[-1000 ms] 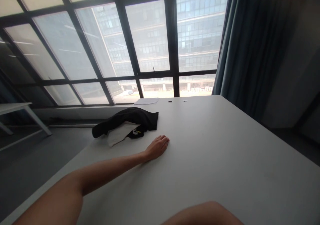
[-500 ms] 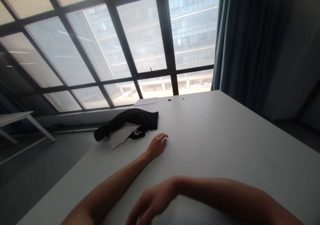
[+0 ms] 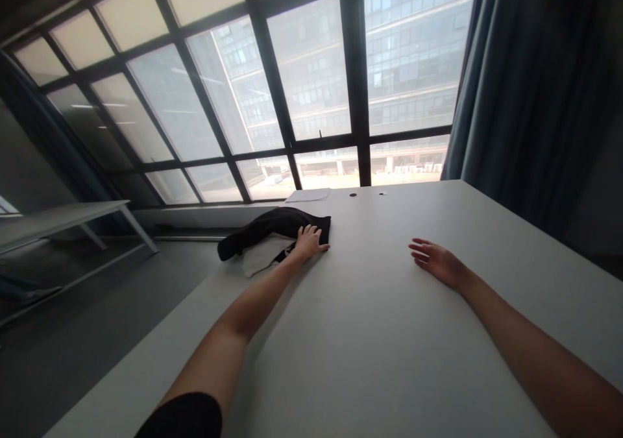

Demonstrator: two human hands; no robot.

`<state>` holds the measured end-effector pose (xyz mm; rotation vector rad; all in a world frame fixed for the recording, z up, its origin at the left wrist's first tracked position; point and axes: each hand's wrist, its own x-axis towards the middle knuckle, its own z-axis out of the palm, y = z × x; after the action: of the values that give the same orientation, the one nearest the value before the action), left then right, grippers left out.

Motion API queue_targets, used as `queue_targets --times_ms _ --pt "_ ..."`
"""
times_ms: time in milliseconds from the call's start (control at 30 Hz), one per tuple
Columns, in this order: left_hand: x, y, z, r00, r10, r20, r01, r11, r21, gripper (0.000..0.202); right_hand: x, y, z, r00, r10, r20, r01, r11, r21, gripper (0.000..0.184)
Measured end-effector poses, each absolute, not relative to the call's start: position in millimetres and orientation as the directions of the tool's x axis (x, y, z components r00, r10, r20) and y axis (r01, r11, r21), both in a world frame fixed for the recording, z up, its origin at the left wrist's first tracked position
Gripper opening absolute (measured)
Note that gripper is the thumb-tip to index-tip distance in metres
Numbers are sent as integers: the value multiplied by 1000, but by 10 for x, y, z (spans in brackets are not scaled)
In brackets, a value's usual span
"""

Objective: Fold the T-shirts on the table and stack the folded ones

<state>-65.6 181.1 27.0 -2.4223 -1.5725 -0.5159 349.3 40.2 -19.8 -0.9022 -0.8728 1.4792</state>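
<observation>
A black garment (image 3: 272,225) with a white piece under it lies crumpled near the left edge of a large white table (image 3: 370,334). My left hand (image 3: 310,241) is stretched far out and rests on the garment's near corner, fingers spread flat. My right hand (image 3: 435,261) lies palm down on the bare tabletop to the right, fingers extended and apart, holding nothing.
A sheet of white paper (image 3: 308,195) lies at the table's far edge, beside two small dark holes (image 3: 353,194). Tall windows stand behind the table, a dark curtain (image 3: 525,87) hangs at the right, and another white table (image 3: 58,217) stands at the left.
My left hand has slid forward onto the black garment. My right arm has come up from below and reached out onto the table at the right. The view has shifted.
</observation>
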Motion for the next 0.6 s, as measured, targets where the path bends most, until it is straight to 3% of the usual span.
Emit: queue_targets --times_ms 133,400,533,600 --pt "-617 1808 225 378 848 371 919 -393 -38 11 3505 446 -243 -55 996 -70 -470 -88 -878 24" --pt "-32 1492 571 277 721 635 911 -407 65 30 3485 488 -259 -58 997 -59 -541 -81 -837 23" --pt "576 1059 437 367 635 679 741 -641 199 27 3474 461 -201 -43 998 -45 -561 -62 -826 22" --pt "849 827 238 502 633 589 612 -742 276 30 3449 446 -182 -31 999 -25 -545 -37 -838 26"
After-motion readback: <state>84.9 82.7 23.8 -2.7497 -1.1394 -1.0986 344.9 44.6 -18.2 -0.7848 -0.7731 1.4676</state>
